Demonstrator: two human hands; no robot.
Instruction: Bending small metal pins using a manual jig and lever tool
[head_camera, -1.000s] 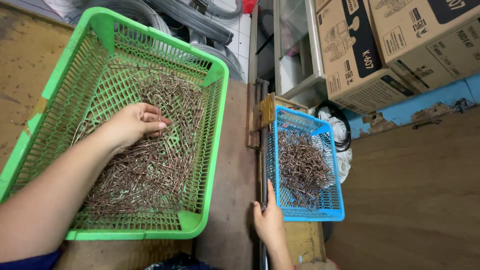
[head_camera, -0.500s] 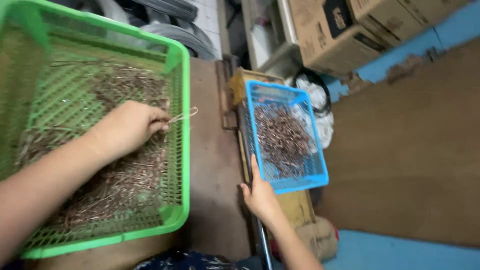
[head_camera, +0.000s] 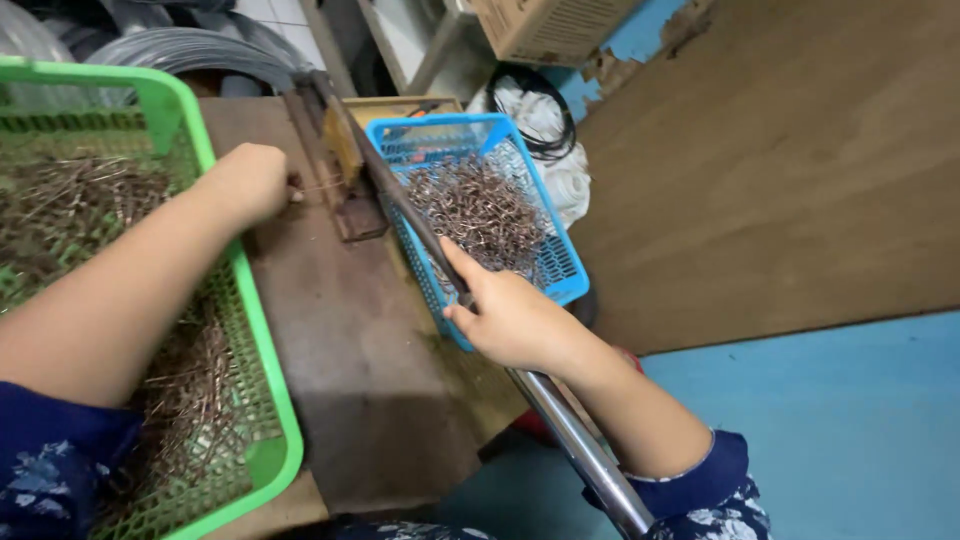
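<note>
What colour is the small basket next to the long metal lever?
Blue. The small basket is a blue plastic mesh, seen best in the head view.

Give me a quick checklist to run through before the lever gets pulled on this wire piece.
1. Right hand gripping the long metal lever: ok.
2. Left hand holding a thin wire piece at the press block: ok.
3. Wire seated fully in the block's slot: cannot tell, too small to see.
4. Left fingers apart from the block: cannot tell, they are curled out of sight close beside it.
5. Blue basket of finished pieces beside the lever, not under the hand: ok.
6. Green basket of wire stock within the left arm's reach: ok.
</note>
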